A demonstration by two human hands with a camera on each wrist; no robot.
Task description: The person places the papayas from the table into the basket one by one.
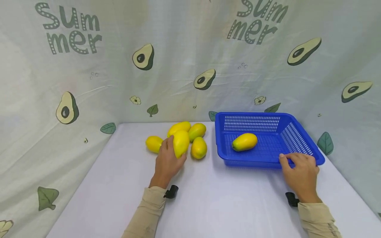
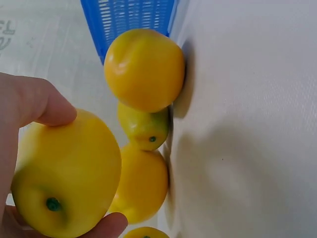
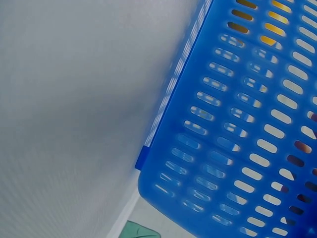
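Note:
My left hand [image 1: 168, 162] grips a yellow mango [image 1: 181, 143], thumb on one side and fingers on the other. Its green stem nub faces the camera in the left wrist view. Several more mangoes lie close around it: one at left [image 1: 153, 144], one behind [image 1: 178, 127], a greener one [image 1: 197, 132] and one at front right [image 1: 198, 148]. Over the near right rim of a blue plastic basket [image 1: 253, 162] my right hand [image 1: 300, 173] is curled. Through the slots of the basket wall [image 3: 173, 134], parts of the fingers show. Inside lies a yellow-green mango [image 1: 244, 142].
A white-covered table [image 1: 220, 205] carries everything. Behind and beside it hangs a pale curtain [image 1: 178, 36] printed with avocados and leaves. The basket stands at the back right, near the curtain. Dark cameras are strapped to the left wrist [image 1: 171, 192] and right wrist [image 1: 292, 199].

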